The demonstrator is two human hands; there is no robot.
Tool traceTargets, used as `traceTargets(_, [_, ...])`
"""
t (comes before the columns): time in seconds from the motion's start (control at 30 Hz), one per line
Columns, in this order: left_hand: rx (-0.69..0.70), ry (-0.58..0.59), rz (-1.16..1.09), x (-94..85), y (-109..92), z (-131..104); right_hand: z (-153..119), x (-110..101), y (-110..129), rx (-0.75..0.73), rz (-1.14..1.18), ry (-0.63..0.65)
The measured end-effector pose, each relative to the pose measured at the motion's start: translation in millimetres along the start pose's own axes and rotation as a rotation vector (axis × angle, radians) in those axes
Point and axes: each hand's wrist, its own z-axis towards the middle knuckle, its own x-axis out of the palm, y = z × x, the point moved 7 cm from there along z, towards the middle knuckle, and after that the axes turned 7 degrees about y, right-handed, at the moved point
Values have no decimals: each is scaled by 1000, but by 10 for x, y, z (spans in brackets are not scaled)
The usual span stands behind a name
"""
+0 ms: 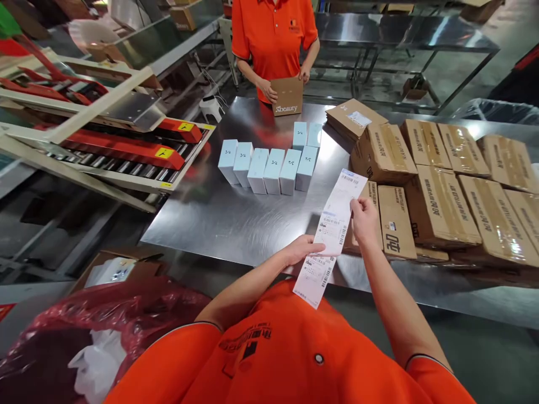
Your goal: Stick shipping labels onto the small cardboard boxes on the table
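A long white strip of printed labels (332, 224) with barcodes hangs over the near edge of the steel table. My left hand (304, 248) pinches its left side around the middle, thumb on top. Higher up, my right hand (364, 217) grips the strip's right edge between thumb and fingers. Beyond the strip, several light-blue boxes (273, 168) with handwritten marks stand in a row on the table, and two more (300, 134) stand just behind the row's right end.
Taped brown cartons (446, 207) are stacked along the right of the steel table (202, 219). Across it, a person in orange holds a brown box (287, 95). A roller conveyor (126, 151) is at left; a red plastic bag (155, 308) lies lower left.
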Motion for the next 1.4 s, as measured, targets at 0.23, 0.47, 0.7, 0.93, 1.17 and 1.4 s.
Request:
traceTargets(0.23, [43,9,-26,35,-121,119,307,-62,118,-12,87,-42])
traceTargets(0.47, [-19,-182,104,-132,-42,103,284,3,50,-4,95,-3])
traceTargets(0.7, [17,-221,144,-260,-28,115,196,121,134,32,116,52])
traceTargets(0.93, [52,-201,146,-351,7,235,179,180,138,19,91,74])
traceTargets(1.17, [112,-120,213,-116,-270,366,174,35,215,65,154,28])
traceTargets(1.4, [133,53,109,655,-550,674,350,-695,638,100,413,-13])
